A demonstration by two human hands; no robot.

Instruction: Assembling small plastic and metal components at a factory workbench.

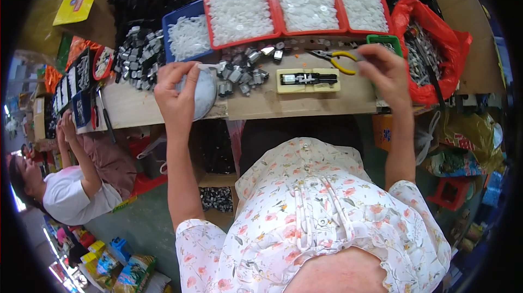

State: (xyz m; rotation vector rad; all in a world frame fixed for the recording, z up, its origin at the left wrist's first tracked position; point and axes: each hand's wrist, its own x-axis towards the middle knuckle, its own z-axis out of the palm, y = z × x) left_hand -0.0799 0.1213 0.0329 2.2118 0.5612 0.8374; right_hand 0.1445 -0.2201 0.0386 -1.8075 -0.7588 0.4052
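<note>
Head view: left hand (177, 87) apparently pinching small white piece (206, 67), grip narrow; right hand (389, 75) hovering near yellow-handled pliers (329, 55), any hold I cannot tell. Cream fixture (310, 89) lying between hands. Risks: slack pinch dropping piece among metal parts (235, 76); stray knuckle nudging pliers into fixture.

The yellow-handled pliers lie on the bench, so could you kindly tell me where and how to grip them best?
Probably by the two yellow handles, coming from the person's right: the pliers lie with their dark nose pointing left, and the handles spread apart toward the right hand, so a palm could likely close around both.
</note>
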